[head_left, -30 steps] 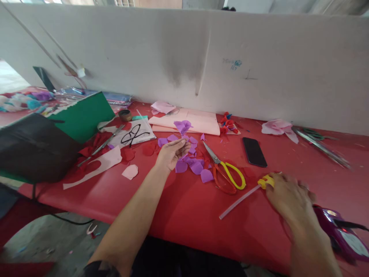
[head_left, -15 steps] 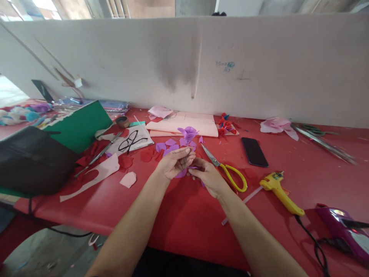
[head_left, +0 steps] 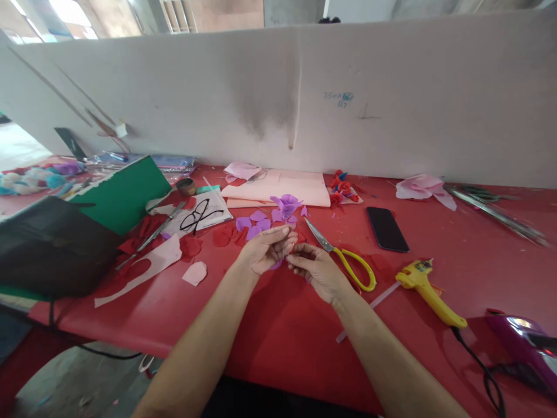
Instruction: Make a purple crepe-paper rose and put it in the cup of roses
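My left hand [head_left: 270,249] is closed on the thin wire stem of a purple paper flower [head_left: 286,205], which stands upright above my fingertips. Close beside it, my right hand [head_left: 314,266] is pinched near the lower end of the stem; what its fingers hold, if anything, is too small to make out. A bit of purple paper [head_left: 277,265] shows below and between the hands. Loose purple petals [head_left: 254,232] lie just beyond my left hand. To the right of my hands are scissors [head_left: 343,255] with yellow handles, their blades pointing away from me.
A yellow glue gun [head_left: 429,293], a phone [head_left: 387,229] and a purple device [head_left: 520,342] lie to the right. Pink sheets [head_left: 278,188] are at the back. Glasses [head_left: 200,216], tweezers [head_left: 154,232], paper scraps and a dark bag [head_left: 56,249] occupy the left.
The view has shifted slightly. My right fingers have drawn closer together by the stem, and the purple piece seen at their tips before is now mostly hidden. My left hand keeps its hold.
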Demonstrator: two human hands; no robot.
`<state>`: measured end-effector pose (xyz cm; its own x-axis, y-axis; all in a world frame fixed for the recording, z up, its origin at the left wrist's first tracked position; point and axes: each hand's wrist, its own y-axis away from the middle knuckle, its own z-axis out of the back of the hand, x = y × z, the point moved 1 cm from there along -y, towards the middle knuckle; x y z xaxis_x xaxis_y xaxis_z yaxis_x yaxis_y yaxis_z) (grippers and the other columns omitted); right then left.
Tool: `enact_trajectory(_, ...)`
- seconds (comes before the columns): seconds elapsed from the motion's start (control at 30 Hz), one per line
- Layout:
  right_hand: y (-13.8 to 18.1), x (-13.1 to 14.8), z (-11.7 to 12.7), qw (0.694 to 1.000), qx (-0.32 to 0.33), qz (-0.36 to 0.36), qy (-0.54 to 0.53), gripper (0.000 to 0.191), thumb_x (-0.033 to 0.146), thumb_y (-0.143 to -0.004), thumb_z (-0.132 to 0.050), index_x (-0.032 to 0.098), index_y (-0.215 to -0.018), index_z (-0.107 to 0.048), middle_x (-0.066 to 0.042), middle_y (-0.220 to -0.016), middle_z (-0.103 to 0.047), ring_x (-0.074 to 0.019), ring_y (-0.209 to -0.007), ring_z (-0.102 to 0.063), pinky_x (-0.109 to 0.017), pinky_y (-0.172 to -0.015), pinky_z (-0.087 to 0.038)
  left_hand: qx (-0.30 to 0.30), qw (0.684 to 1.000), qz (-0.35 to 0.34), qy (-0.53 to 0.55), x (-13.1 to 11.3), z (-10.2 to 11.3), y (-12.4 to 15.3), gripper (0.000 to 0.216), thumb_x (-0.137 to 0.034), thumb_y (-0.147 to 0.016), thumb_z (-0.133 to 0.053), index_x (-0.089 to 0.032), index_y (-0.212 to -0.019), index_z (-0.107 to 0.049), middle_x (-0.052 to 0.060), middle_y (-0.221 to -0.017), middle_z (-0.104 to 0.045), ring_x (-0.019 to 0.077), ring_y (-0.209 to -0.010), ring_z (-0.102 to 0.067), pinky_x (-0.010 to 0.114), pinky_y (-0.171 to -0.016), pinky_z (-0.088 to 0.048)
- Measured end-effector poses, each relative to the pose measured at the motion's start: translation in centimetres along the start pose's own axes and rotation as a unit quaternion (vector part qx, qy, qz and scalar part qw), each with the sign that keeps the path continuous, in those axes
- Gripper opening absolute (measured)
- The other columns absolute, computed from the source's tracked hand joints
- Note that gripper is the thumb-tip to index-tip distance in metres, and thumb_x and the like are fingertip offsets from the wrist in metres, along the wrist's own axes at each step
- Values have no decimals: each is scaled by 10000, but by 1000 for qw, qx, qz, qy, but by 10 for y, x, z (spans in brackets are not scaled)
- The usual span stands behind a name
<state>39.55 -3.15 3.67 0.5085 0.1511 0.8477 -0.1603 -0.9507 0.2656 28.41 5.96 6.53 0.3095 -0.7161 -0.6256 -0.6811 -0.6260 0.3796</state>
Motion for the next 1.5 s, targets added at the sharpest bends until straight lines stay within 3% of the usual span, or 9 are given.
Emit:
enact_trajectory(0.27, 3, 4, 0, 1000, -13, 19, -3, 272, 283, -555, -838, 179, -691, -627, 26, -632, -642, -94, -597, -594, -233, -616, -450, 24, 1000, -3, 3, 4, 4, -3, 117, -65, -821, -555, -84, -879, -654, 54, -697, -701, 99, -569, -668, 168, -571, -555)
enact_trajectory(0.53, 4, 19, 13, 994, -84, 67, 4, 295, 339, -544, -844, 167, -670, -640, 24, -581, -613, -87, -533, -560, -205, -517, -451, -33, 999, -31, -11, 10, -2, -2, 102, -62, -783, -605, -85, -844, -684, 75, -827, -731, 112, -655, -685, 174, -628, -556)
enact_trajectory(0.8, 10, 32, 14, 982, -126, 133, -50, 253, 249, -523, -850, 186, -695, -676, 6, -655, -659, -110, -569, -594, -233, -527, -479, -91, 994, -57, -28, 23, -7, -2, 72, -68, -731, -666, -94, -788, -700, 70, -771, -726, 128, -661, -683, 207, -654, -553)
enact_trajectory(0.9, 15, 45, 18, 950, -172, 248, -76, 209, 216, -560, -828, 200, -703, -676, 9, -694, -680, -102, -585, -607, -226, -544, -479, -94, 993, -67, -15, 25, -5, -4, 69, -74, -725, -672, -100, -783, -699, 58, -771, -723, 138, -675, -687, 214, -651, -559)
enact_trajectory(1.03, 25, 62, 25, 866, -264, 414, -89, 172, 174, -596, -802, 207, -698, -667, 36, -662, -662, -78, -556, -583, -217, -542, -466, -86, 994, -71, -4, 23, -5, -3, 67, -79, -716, -682, -96, -779, -696, 56, -775, -717, 141, -690, -689, 217, -660, -563)
enact_trajectory(1.1, 26, 61, 24, 877, -259, 399, -62, 165, 170, -610, -796, 202, -697, -660, 37, -639, -650, -78, -544, -575, -210, -525, -451, -81, 994, -68, -7, 23, -7, -1, 72, -80, -713, -686, -91, -784, -697, 65, -776, -717, 137, -685, -687, 214, -660, -561)
enact_trajectory(1.23, 22, 41, 13, 935, -204, 291, 12, 126, 235, -672, -767, 201, -737, -665, 17, -648, -651, -100, -556, -581, -227, -538, -458, -82, 994, -68, -16, 27, -12, 1, 66, -77, -695, -700, -88, -760, -700, 73, -755, -717, 139, -668, -684, 224, -668, -556)
enact_trajectory(1.5, 17, 22, 6, 941, -189, 265, 88, 130, 278, -698, -746, 220, -806, -702, -8, -763, -688, -145, -706, -617, -283, -689, -491, -73, 993, -82, -31, 37, -15, 0, 85, -112, -662, -740, -92, -740, -712, 75, -705, -714, 145, -649, -681, 225, -656, -544)
